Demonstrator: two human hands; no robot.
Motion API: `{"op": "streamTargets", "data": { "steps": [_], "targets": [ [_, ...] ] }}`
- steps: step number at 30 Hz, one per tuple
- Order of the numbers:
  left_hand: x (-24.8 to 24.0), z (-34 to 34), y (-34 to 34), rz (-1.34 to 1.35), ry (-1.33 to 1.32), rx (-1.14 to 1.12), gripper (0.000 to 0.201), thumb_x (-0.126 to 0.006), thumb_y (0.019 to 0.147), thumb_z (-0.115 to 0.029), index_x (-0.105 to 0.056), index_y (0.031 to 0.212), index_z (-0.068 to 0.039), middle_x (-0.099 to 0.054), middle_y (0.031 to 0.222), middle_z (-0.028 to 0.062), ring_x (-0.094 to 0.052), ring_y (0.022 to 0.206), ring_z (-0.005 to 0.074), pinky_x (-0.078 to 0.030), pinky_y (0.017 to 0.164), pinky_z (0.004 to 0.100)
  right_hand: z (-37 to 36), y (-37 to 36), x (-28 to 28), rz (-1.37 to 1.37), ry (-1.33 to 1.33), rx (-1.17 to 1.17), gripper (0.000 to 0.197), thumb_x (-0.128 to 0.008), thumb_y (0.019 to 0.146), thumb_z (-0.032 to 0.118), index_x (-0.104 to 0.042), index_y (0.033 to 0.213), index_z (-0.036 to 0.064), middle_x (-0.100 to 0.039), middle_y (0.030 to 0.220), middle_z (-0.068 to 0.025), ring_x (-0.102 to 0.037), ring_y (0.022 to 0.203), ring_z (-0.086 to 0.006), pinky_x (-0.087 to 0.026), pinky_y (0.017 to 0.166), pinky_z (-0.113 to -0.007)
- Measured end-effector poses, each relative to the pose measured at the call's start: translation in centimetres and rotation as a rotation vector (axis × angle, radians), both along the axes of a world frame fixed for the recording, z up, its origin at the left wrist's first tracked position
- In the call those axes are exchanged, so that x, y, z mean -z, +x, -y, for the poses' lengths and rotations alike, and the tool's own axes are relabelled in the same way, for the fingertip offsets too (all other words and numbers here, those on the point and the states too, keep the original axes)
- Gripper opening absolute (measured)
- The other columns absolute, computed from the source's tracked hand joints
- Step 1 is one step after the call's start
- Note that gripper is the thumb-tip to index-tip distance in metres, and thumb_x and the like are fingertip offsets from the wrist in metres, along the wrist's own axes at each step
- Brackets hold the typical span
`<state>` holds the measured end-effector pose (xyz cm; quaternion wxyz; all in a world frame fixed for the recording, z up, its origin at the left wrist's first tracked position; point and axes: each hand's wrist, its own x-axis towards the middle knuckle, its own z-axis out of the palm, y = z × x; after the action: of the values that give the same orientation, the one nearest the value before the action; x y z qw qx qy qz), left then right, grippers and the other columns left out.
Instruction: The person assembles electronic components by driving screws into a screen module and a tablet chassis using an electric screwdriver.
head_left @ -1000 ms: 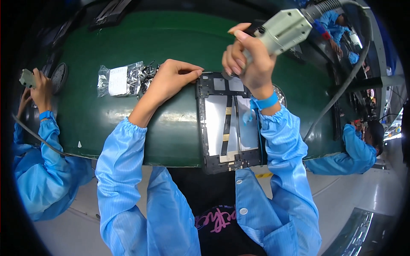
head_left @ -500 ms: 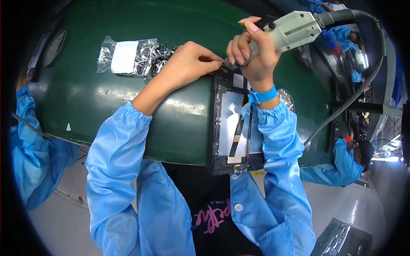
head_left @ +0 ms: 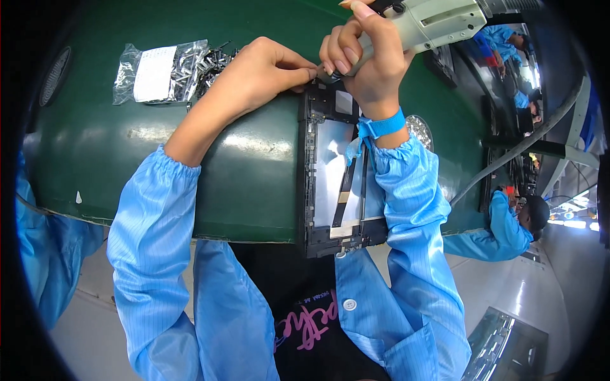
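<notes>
My right hand (head_left: 376,66) is wrapped round a pale grey electric screwdriver (head_left: 438,24), its tip end pointing down at the far end of a black tablet-like housing (head_left: 307,184). Beside that tip, at the housing's far left corner, my left hand (head_left: 264,75) pinches thumb and forefinger together. Whatever lies between those fingertips is too small to make out. The housing lies at the near table edge, with a silvery panel and a dark ribbon cable (head_left: 343,200) inside. My right forearm covers part of its right side.
Left of my left hand lies a clear plastic bag (head_left: 129,75) with a white label, and loose small metal and black parts (head_left: 215,62) spill beside it. A round dish of small shiny pieces (head_left: 419,132) stands right of my wrist. The screwdriver's grey cable (head_left: 515,155) hangs at the right.
The whole view has shifted, so the bag, housing and hands appear further left and slightly higher. Both hands keep their hold at the housing's far end.
</notes>
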<state>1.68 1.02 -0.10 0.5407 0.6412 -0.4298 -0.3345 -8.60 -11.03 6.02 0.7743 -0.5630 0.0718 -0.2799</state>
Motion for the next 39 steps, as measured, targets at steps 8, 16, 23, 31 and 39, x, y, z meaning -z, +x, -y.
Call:
{"op": "streamTargets", "data": {
  "steps": [8, 16, 23, 31, 39],
  "targets": [
    [-0.3, 0.0, -0.1, -0.004, 0.012, 0.011, 0.024, -0.069, 0.086, -0.015, -0.074, 0.102, 0.002, -0.072, 0.078, 0.0131, -0.066, 0.069, 0.0131, -0.053, 0.067, 0.0274, 0.0, -0.1, 0.1, -0.003, -0.001, 0.011, 0.013, -0.052, 0.098, 0.013, -0.054, 0.104, 0.0021, -0.038, 0.050, -0.0019, -0.038, 0.036, -0.0147, -0.039, 0.040, -0.030],
    [-0.3, 0.1, -0.2, 0.009, 0.002, -0.001, 0.024, -0.068, 0.085, -0.014, -0.074, 0.101, 0.002, -0.072, 0.078, 0.0134, -0.066, 0.067, 0.0140, -0.053, 0.066, 0.0277, -0.1, -0.2, -0.1, 0.014, -0.022, 0.039, 0.013, -0.053, 0.097, 0.013, -0.054, 0.104, 0.0020, -0.038, 0.050, -0.0025, -0.037, 0.036, -0.0148, -0.039, 0.040, -0.030],
    [-0.4, 0.1, -0.2, 0.034, -0.011, 0.004, 0.024, -0.068, 0.084, -0.015, -0.075, 0.099, 0.002, -0.072, 0.076, 0.0138, -0.066, 0.067, 0.0146, -0.053, 0.066, 0.0281, 0.4, -0.1, 0.5, 0.016, -0.020, 0.041, 0.014, -0.052, 0.097, 0.013, -0.055, 0.105, 0.0017, -0.038, 0.050, -0.0020, -0.037, 0.036, -0.0143, -0.039, 0.040, -0.030],
    [-0.5, 0.0, -0.2, 0.052, 0.012, 0.009, 0.025, -0.069, 0.085, -0.017, -0.074, 0.101, 0.003, -0.072, 0.078, 0.0136, -0.066, 0.067, 0.0151, -0.053, 0.067, 0.0280, -0.7, 0.2, -0.7, -0.029, -0.090, 0.047, 0.010, -0.057, 0.098, 0.014, -0.055, 0.098, 0.0042, -0.039, 0.050, -0.0012, -0.038, 0.036, -0.0132, -0.038, 0.039, -0.029],
    [-0.5, 0.0, -0.1, 0.043, 0.031, 0.024, 0.026, -0.068, 0.086, -0.016, -0.073, 0.103, 0.003, -0.073, 0.082, 0.0134, -0.066, 0.071, 0.0143, -0.053, 0.069, 0.0277, -0.7, 0.2, -0.5, -0.061, -0.055, 0.070, 0.011, -0.059, 0.098, 0.012, -0.054, 0.090, 0.0061, -0.041, 0.051, -0.0006, -0.040, 0.036, -0.0123, -0.037, 0.038, -0.028]
  ]
}}
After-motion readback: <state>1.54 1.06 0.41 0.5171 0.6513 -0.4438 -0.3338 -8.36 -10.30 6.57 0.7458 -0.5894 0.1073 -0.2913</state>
